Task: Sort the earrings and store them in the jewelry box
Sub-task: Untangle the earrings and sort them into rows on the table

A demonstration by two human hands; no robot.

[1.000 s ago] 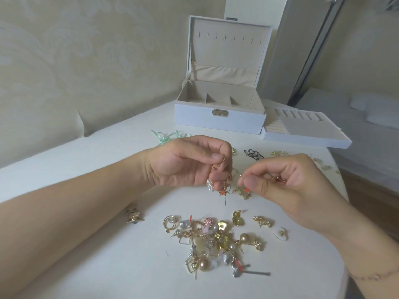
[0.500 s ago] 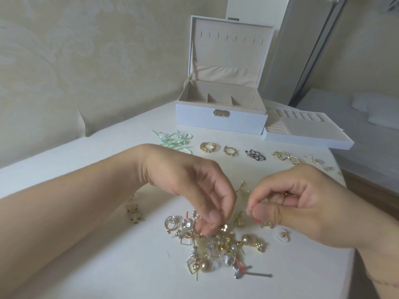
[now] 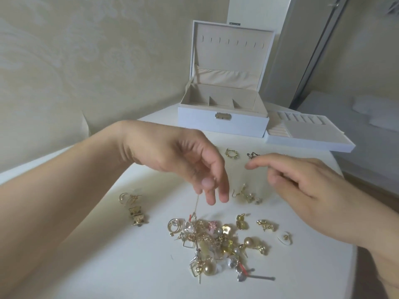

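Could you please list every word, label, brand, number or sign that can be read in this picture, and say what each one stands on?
There are none to read.
The jewelry box bears no lettering, and its metal clasp shows no legible mark.
The removable tray beside it is plain.
The earrings in the pile are too small to show any stamp.
The wall carries only a faint pattern.

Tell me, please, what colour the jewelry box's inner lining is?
Beige, a pale cream fabric lining the white jewelry box; the head view shows it clearly.
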